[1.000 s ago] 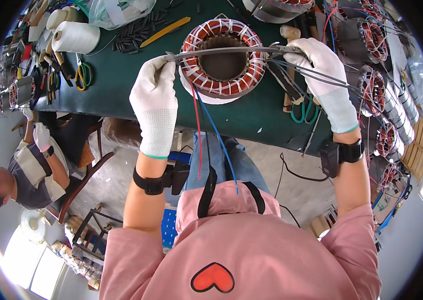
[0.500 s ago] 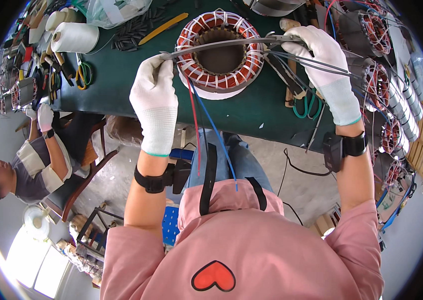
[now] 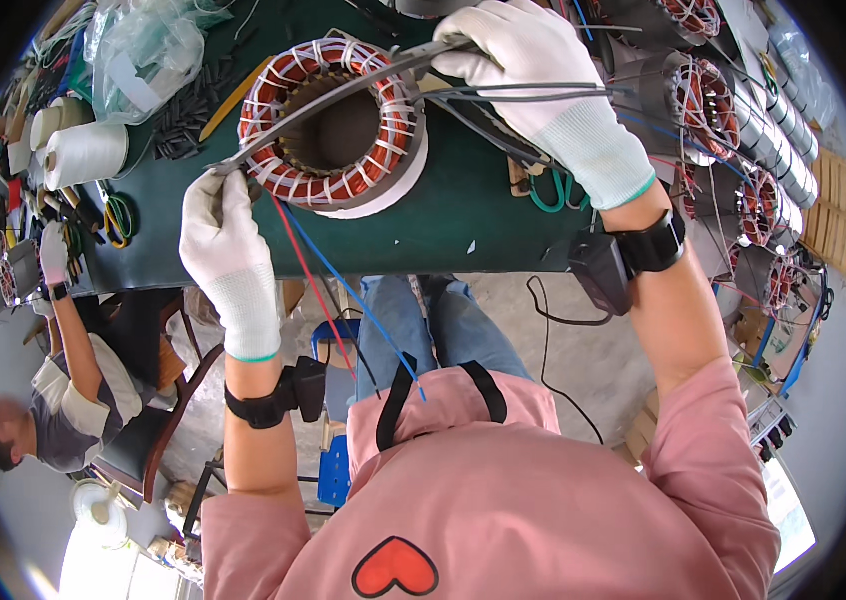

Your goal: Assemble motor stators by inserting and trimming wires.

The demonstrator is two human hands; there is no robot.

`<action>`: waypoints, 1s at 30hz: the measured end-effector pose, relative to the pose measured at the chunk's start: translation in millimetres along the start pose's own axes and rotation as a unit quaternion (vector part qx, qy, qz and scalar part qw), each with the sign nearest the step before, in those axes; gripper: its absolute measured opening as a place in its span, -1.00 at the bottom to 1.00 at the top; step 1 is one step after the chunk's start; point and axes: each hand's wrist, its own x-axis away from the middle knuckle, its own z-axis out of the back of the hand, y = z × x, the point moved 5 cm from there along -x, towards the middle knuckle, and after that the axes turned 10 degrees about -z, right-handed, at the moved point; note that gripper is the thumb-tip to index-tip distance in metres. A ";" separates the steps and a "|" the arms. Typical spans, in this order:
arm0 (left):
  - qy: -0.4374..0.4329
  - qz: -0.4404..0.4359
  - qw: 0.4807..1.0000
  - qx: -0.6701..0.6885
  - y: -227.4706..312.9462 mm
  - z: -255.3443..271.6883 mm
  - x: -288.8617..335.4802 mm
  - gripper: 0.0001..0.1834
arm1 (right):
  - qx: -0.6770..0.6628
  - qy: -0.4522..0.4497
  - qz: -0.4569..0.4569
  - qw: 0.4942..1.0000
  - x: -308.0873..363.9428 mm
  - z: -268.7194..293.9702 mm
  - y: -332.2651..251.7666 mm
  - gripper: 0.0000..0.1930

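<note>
A motor stator (image 3: 343, 186), its copper windings laced with white cord, stands on the dark green tabletop. A long grey flat strip (image 3: 328, 100) runs slantwise over its top, pulled between my two white-gloved hands. My left hand (image 3: 223, 235) pinches the lower end at the stator's near left side. At the far right, my right hand (image 3: 533, 75) is closed round the other end. Dark grey leads (image 3: 483, 97) stretch from the stator across to my right glove. From the near side, a red wire (image 3: 301, 250) and a blue wire (image 3: 343, 283) hang down over the table edge.
Left of the stator are a white thread spool (image 3: 93, 157), scissors (image 3: 119, 222), a clear plastic bag (image 3: 138, 75), short black tubes (image 3: 181, 128) and a yellow stick (image 3: 233, 102). More stators (image 3: 708, 108) line the right. A co-worker (image 3: 88, 410) sits at left.
My right hand has come closer and risen to the far side, while the left is lower, so the strip now slants more. The view has shifted, with the stator further left.
</note>
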 end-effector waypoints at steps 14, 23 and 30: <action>0.031 -0.053 0.997 -0.043 4.4 -0.7 4.9 -0.81 | 0.002 0.040 0.016 0.999 3.6 -10.0 -11.0 -0.85; 0.051 -0.090 0.994 -0.041 -0.2 -4.4 5.5 -0.79 | -0.019 0.090 0.055 0.994 8.3 -21.5 -3.6 -0.89; 0.037 -0.117 0.990 -0.069 -5.9 -0.4 -9.6 -0.87 | 0.020 0.015 0.022 0.999 -0.5 -7.9 -3.8 -0.84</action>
